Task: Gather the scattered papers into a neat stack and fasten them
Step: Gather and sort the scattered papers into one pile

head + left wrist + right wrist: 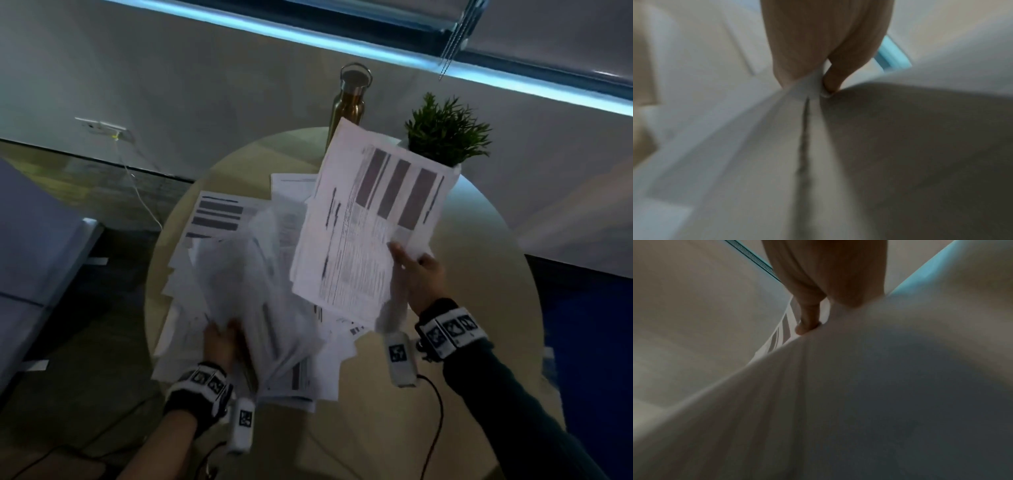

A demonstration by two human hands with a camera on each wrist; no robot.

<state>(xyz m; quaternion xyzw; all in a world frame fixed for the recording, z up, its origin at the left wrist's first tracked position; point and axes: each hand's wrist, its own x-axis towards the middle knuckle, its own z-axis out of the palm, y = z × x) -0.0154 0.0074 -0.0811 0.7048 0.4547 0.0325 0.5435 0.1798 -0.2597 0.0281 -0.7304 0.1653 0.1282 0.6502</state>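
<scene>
left hand (219,342) is pinching a blurred sheaf of papers (239,274) above the round table (479,308). right hand (419,274) is gripping a printed bundle (363,222) by its corner, lifted clear.

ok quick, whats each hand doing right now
Left hand: gripping a blurred bunch of papers over the table.
Right hand: pinching a printed sheaf, raised.

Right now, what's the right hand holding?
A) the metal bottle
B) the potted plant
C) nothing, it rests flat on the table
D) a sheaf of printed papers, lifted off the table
D: the right hand pinches the lower corner of a sheaf of printed papers raised above the table, clear of the bottle and plant.
</scene>
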